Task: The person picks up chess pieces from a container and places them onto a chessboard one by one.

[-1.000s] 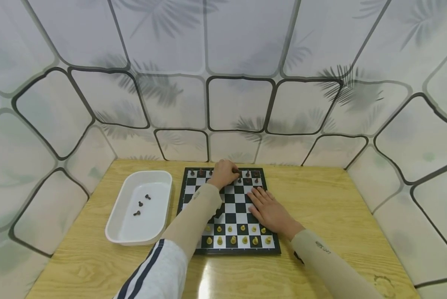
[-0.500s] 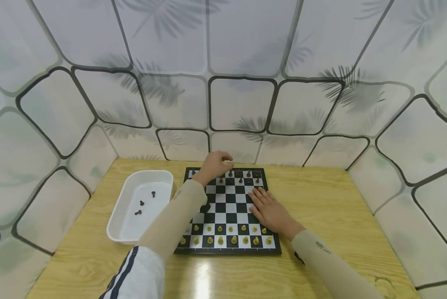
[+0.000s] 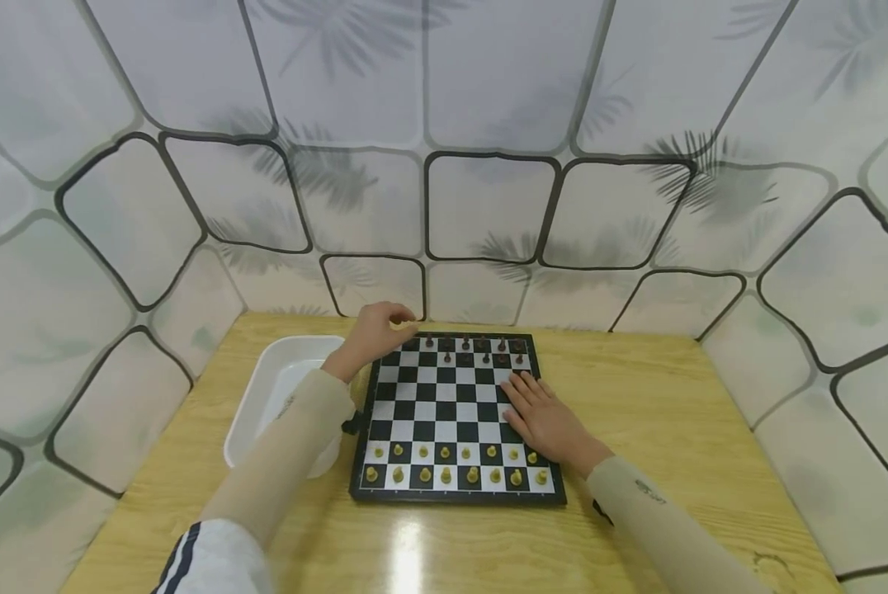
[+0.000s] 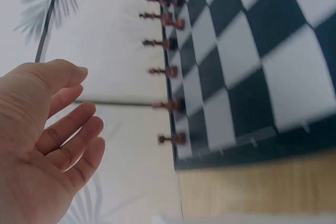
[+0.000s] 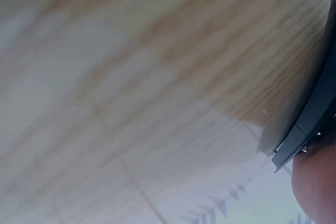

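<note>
A black-and-white chessboard (image 3: 444, 404) lies on the table. Yellow chess pieces (image 3: 446, 475) fill its two near rows. Dark reddish-brown chess pieces (image 4: 167, 71) stand along the far edge, with several more in the row before them. Over the board's far left corner hovers my left hand (image 3: 375, 334); in the left wrist view its fingers are loosely bent, with nothing between them. My right hand (image 3: 551, 421) rests flat on the board's right edge, fingers straight. The right wrist view catches only a bit of that hand beside the board's dark side.
A white plastic tray (image 3: 251, 422) stands left of the board, partly hidden by my left forearm, which crosses above it. The wooden table (image 3: 652, 396) extends right of the board. Patterned walls (image 3: 481, 206) enclose the table at the back and sides.
My left hand has left the dark pieces in the far rows and moved left, towards the tray's side. It was low among the pieces a second ago. The right hand stays on the board.
</note>
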Action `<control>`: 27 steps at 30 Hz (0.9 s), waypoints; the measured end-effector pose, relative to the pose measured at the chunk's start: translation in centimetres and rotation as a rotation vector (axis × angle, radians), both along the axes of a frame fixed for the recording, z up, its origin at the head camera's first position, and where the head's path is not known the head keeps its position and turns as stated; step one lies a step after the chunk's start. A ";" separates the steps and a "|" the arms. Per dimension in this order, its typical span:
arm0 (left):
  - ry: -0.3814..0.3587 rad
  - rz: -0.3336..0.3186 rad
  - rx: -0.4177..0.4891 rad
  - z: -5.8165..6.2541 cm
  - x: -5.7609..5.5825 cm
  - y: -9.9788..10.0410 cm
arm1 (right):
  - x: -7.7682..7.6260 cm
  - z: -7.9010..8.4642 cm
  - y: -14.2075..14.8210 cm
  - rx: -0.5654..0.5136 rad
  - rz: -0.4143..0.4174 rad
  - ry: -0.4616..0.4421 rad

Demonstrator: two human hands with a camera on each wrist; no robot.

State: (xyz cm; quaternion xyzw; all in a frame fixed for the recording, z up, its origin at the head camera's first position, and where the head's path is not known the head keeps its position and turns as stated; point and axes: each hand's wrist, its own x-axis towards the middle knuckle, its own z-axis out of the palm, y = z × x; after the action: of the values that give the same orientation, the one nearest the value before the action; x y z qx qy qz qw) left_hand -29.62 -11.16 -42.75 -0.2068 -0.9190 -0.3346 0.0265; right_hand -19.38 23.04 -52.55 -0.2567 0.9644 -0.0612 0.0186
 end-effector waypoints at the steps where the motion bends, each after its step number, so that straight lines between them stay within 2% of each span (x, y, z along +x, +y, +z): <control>1: -0.004 0.007 -0.004 -0.2 0.2 -0.5 | 0.0 0.0 0.0 0.003 -0.003 -0.001; 6: -0.015 0.042 -0.007 -0.5 1.4 -3.2 | 0.1 0.1 0.0 -0.001 -0.002 -0.012; 10: 0.017 0.060 0.002 -0.8 2.2 -5.4 | 0.2 0.1 0.1 -0.003 -0.008 -0.011; 13: 0.031 0.070 -0.024 -1.0 2.9 -6.9 | 0.1 0.2 0.1 0.000 -0.005 -0.010; 21: -0.001 0.134 -0.049 -1.7 4.6 -10.2 | 0.1 0.8 0.1 0.008 0.007 -0.012; 27: -0.029 0.153 -0.079 -2.0 5.3 -12.2 | 0.2 0.9 0.0 0.005 0.005 -0.006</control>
State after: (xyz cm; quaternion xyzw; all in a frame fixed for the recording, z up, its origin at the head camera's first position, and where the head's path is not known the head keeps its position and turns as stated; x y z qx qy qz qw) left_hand -24.33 -23.31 -44.73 -0.1320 -0.9449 -0.2981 0.0305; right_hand -19.17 23.02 -51.69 -0.2589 0.9638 -0.0596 0.0220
